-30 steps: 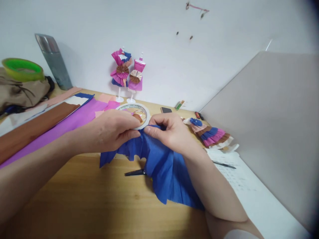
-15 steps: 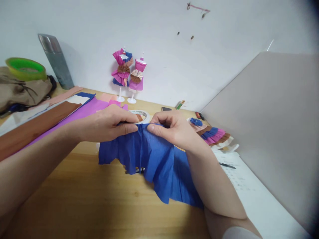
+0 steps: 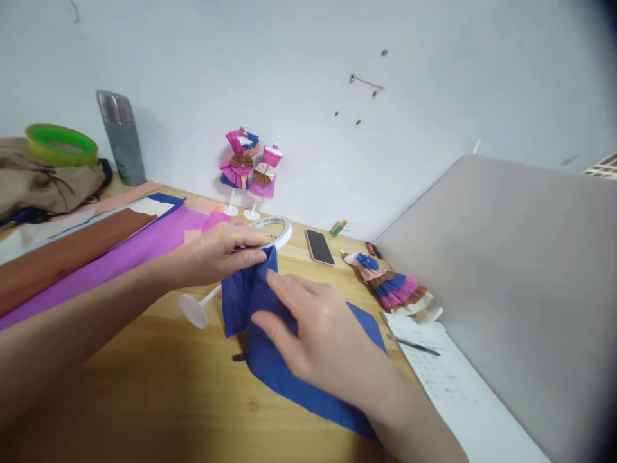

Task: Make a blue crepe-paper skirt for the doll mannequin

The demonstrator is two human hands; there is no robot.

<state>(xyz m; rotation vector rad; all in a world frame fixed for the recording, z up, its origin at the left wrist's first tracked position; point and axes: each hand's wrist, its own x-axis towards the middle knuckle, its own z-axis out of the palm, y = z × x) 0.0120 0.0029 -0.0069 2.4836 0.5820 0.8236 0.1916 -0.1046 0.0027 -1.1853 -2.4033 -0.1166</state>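
A strip of blue crepe paper [image 3: 274, 366] hangs over the wooden table, folded near its upper left end. My left hand [image 3: 216, 254] is closed on that end, pinching the top edge between thumb and fingers. My right hand [image 3: 325, 328] lies against the front of the paper, thumb and index finger spread apart; its other fingers are partly hidden. Behind the left fingertips is a white roll of tape [image 3: 288, 233]. A small white stand [image 3: 193, 312] lies tipped over at the paper's left. Something small and dark [image 3: 240, 357] pokes out beneath the strip.
Brown [image 3: 81, 247] and purple paper [image 3: 125, 247] lie at left, near a grey bottle [image 3: 123, 145]. Two small dressed mannequins [image 3: 236, 167] stand by the wall. A phone [image 3: 319, 247], a layered paper dress [image 3: 395, 286] and a pen [image 3: 417, 346] on a written sheet [image 3: 453, 379] are at right.
My right hand has let go of the top edge and moved down and toward me, its fingers spreading on the paper. My left hand keeps its pinch. The view has tilted up slightly.
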